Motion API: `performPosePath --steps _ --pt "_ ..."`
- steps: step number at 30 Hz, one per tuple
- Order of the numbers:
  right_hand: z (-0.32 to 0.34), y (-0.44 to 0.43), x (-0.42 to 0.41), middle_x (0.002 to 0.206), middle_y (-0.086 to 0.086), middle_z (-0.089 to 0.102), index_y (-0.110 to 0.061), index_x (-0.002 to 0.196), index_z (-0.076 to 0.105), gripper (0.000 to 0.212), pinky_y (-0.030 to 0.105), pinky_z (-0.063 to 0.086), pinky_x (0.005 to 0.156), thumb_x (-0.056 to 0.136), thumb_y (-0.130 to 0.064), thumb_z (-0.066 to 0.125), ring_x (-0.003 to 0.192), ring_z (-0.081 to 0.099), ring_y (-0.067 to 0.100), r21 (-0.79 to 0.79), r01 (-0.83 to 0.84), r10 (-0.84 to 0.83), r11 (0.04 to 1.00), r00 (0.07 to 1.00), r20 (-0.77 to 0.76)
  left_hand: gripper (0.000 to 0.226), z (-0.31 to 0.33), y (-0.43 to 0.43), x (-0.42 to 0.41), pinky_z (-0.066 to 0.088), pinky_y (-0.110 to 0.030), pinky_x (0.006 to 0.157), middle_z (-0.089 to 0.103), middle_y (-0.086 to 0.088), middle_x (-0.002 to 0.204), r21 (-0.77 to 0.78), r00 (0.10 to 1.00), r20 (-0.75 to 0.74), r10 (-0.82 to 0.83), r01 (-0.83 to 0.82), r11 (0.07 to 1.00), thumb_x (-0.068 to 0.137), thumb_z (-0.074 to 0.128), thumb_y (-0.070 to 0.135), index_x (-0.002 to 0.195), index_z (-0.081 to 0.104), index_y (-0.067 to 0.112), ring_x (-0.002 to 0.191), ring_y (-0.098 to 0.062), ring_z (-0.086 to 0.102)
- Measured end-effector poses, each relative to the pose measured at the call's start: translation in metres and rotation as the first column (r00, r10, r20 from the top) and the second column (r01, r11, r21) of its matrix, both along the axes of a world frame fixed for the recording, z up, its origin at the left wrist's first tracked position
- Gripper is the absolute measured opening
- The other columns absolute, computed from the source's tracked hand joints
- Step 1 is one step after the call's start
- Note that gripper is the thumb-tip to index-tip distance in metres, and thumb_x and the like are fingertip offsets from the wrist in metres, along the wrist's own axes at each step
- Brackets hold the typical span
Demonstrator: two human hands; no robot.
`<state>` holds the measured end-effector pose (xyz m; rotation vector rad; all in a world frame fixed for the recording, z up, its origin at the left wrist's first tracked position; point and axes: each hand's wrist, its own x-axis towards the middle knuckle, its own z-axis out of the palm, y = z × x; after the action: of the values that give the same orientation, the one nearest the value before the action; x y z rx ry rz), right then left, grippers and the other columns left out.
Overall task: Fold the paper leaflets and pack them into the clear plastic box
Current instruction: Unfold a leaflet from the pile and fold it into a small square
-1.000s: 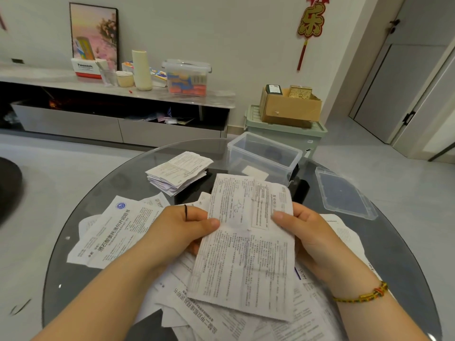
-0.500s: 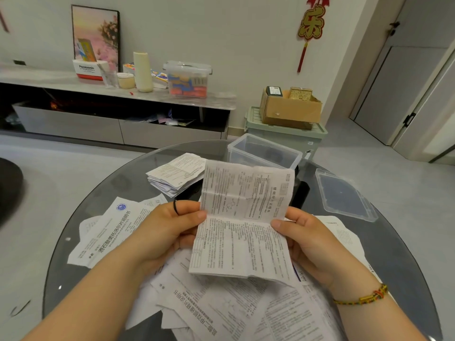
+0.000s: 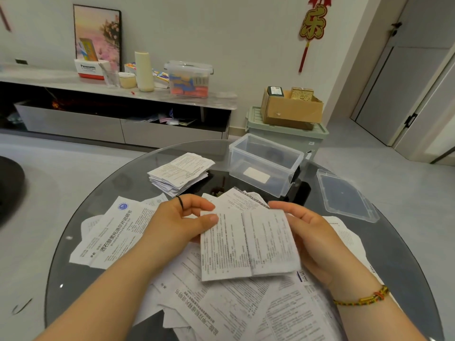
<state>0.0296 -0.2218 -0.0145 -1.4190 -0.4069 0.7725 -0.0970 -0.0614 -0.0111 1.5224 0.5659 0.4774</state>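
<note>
the round glass desk (image 3: pixel 115 185) holds it all. the biggest thing on it is the messy pile of open leaflets (image 3: pixel 246 313), spread on the near side, under both arms. next is the clear plastic box (image 3: pixel 236 163) at the far side, w/ no lid on. i see no folded leaflets in it, only a pale patch at the bottom, maybe a label. its lid (image 3: pixel 344 195) lies flat to the right, apart from the box. left of the box sits a small stack of folded leaflets (image 3: pixel 179 173), not packed yet.

smaller: one leaflet (image 3: pixel 248 242) held just over the pile. it looks folded once & has a crease down its middle. the left hand (image 3: pixel 177 222) has a tight grip on its left edge, thumb on top. the right hand (image 3: pixel 312 235) has a grip on the right edge, fingers mostly behind the paper.

so i think the step is folding, approx mid-way on this sheet, w/ lots of sheets left. next move prob needs both sides brought together along the crease, pressed flat, then set on the stack or in the box.
</note>
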Motion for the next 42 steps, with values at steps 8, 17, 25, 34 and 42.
performPosePath --steps 8,17,25,34,42 --pt "0.006 0.0 -0.01 0.083 0.007 0.074 -0.009 0.094 0.064 0.015 0.018 0.05 0.045 0.09 -0.007 0.05 0.052 0.064 0.013 -0.204 -0.138 0.162 0.969 0.981 0.105 0.011 -0.006 0.006 0.002 0.052 -0.02 0.055 0.069 -0.002 0.077 0.072 0.995 0.055 0.084 -0.088 0.994 0.084 0.059 0.009 0.077 0.06 0.018 0.069 -0.015 0.067" --pt "0.019 -0.003 -0.001 0.071 0.002 0.071 -0.013 0.089 0.061 0.017 0.017 0.046 0.039 0.091 -0.004 0.047 0.045 0.061 0.009 -0.145 0.183 -0.15 0.972 0.966 0.212 0.028 -0.015 0.004 0.0 0.039 -0.007 0.069 0.062 0.02 0.079 0.462 0.93 -0.344 -0.129 0.287 0.839 0.094 0.043 0.021 0.074 0.055 0.037 0.078 0.005 0.056" --pt "0.055 0.015 0.012 0.086 -0.003 0.066 -0.017 0.087 0.059 0.018 0.017 0.053 0.048 0.092 -0.006 0.047 0.076 0.063 0.012 -0.235 0.162 -0.069 0.958 0.93 0.36 0.016 -0.013 0.007 -0.003 0.033 0.003 0.066 0.054 0.027 0.088 0.587 0.89 -0.429 -0.153 0.404 0.702 0.09 0.051 0.027 0.096 0.061 0.037 0.077 0.011 0.049" --pt "0.077 0.131 0.031 0.105 0.007 0.057 -0.001 0.112 0.055 0.026 0.027 0.053 0.072 0.092 0.002 0.039 0.095 0.058 0.021 -0.4 0.055 0.167 0.915 0.85 0.5 0.029 0.002 0.062 -0.018 0.036 -0.024 0.059 0.057 0.002 0.106 0.645 0.888 -0.29 0.357 -0.094 0.759 0.093 0.037 0.01 0.102 0.058 0.029 0.063 -0.013 0.049" --pt "0.054 0.211 0.042 0.07 0.007 0.047 -0.007 0.069 0.048 0.027 0.025 0.042 0.053 0.089 0.003 0.033 0.065 0.047 0.022 -0.601 0.052 0.416 0.798 0.673 0.612 0.033 -0.021 0.084 -0.016 0.039 -0.027 0.092 0.042 0.005 0.134 0.663 0.797 -0.509 0.326 0.12 0.739 0.095 0.039 0.023 0.127 0.047 0.023 0.119 -0.017 0.045"
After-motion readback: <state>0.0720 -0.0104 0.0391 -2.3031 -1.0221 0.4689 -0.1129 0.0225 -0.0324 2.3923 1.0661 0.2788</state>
